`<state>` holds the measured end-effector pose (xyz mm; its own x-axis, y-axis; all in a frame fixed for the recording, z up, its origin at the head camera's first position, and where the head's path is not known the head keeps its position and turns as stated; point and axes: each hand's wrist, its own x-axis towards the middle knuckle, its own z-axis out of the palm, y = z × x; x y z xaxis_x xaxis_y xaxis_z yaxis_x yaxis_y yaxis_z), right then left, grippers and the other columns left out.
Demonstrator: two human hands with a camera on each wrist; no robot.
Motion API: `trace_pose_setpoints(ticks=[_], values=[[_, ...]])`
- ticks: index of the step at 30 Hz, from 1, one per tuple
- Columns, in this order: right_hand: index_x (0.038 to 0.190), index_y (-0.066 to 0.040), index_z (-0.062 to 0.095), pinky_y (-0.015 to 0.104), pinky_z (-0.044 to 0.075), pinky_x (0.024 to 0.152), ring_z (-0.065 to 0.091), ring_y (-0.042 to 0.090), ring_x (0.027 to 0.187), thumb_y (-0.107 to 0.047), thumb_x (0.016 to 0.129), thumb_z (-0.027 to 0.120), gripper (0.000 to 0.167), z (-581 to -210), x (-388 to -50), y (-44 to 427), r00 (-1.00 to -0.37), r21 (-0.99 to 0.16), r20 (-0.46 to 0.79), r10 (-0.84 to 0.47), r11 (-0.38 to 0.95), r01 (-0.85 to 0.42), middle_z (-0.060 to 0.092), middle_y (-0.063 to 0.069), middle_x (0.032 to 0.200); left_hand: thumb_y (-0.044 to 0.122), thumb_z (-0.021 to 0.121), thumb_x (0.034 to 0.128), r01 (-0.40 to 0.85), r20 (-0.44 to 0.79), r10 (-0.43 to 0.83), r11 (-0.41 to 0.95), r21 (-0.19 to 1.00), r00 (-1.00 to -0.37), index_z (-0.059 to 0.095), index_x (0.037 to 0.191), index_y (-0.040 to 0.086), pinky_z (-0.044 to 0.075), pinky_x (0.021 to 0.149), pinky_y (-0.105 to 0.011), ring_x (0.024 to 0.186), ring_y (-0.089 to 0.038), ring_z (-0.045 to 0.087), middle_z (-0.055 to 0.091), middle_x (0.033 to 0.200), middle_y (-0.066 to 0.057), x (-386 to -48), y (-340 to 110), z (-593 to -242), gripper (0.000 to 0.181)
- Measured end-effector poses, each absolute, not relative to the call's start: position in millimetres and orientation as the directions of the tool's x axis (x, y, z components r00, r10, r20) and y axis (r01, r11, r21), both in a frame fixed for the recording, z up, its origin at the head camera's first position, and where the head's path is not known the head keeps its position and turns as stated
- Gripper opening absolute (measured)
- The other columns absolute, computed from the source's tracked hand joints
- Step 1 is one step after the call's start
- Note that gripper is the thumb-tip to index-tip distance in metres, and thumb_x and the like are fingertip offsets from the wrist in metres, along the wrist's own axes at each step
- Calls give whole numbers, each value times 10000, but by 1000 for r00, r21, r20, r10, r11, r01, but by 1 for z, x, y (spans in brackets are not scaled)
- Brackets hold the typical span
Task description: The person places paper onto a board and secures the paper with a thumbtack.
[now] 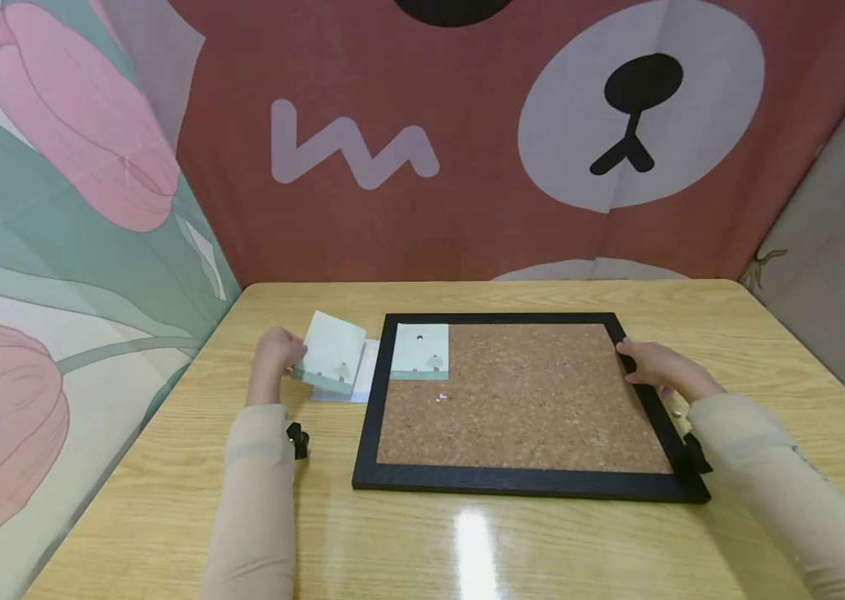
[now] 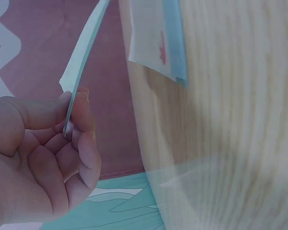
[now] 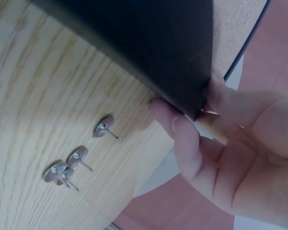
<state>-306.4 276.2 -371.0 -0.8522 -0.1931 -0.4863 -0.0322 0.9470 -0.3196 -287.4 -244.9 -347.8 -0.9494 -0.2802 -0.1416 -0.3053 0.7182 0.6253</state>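
Observation:
The left hand (image 1: pixel 277 350) pinches the edge of a pale green note sheet (image 1: pixel 332 350), raised over other paper on the table; the left wrist view shows thumb and fingers (image 2: pixel 48 153) on the sheet's edge (image 2: pixel 81 60). A similar note (image 1: pixel 420 350) lies in the upper left corner of a cork board (image 1: pixel 527 400), a pin (image 1: pixel 419 337) near its top. At the board's right side the right hand (image 1: pixel 658 367) grips the black frame (image 3: pixel 149 43), thumb on top and fingers (image 3: pixel 182 139) curled at its outer edge. Several silver thumbtacks (image 3: pixel 104 126) lie beside it.
Pale paper (image 1: pixel 367 375) lies left of the board on the wooden table (image 1: pixel 302 533). A small whitish item (image 1: pixel 442 398) rests on the cork below the pinned note. Printed cloth (image 1: pixel 355 225) hangs behind the table.

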Motion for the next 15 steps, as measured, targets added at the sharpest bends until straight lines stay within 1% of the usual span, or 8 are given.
trace_pose_setpoints(ticks=[2, 4, 6, 9, 15], values=[[1367, 99, 86, 284, 457, 476, 515, 299, 740, -47, 894, 524, 661, -371, -306, 276, -853, -317, -482, -198, 948, -40, 28, 388, 1347, 60, 487, 856, -289, -117, -282, 713, 639, -952, 582, 1037, -97, 488, 560, -281, 692, -190, 512, 560, 959, -198, -287, -244, -347, 258], [1372, 94, 83, 280, 446, 462, 503, 277, 680, -41, 895, 520, 661, -372, -306, 277, -854, -318, -482, -197, 947, -39, 16, 379, 1356, 61, 503, 847, -270, -92, -281, 702, 659, -955, 591, 1016, -91, 482, 542, -268, 681, -178, 515, 568, 957, -194, -286, -243, -345, 243], [1374, 93, 82, 272, 436, 453, 469, 233, 612, -34, 895, 515, 658, -372, -305, 277, -856, -320, -478, -196, 947, -38, 15, 376, 1359, 56, 513, 842, -254, -78, -277, 684, 683, -958, 595, 993, -87, 478, 532, -260, 657, -163, 517, 572, 916, -179, -287, -242, -344, 223], [1375, 94, 82, 265, 429, 442, 396, 184, 509, -26, 895, 511, 654, -372, -305, 278, -859, -320, -472, -197, 947, -41, 19, 380, 1357, 54, 521, 847, -245, -79, -277, 641, 727, -958, 589, 988, -86, 486, 555, -276, 622, -143, 527, 569, 864, -152, -288, -241, -344, 210], [1374, 101, 81, 260, 415, 428, 419, 188, 512, -19, 893, 510, 656, -372, -304, 278, -858, -331, -466, -216, 942, -57, -6, 379, 1358, 81, 526, 869, -248, -122, -264, 521, 817, -957, 561, 1051, -95, 487, 609, -299, 615, -122, 550, 582, 853, -125, -289, -235, -341, 255]])
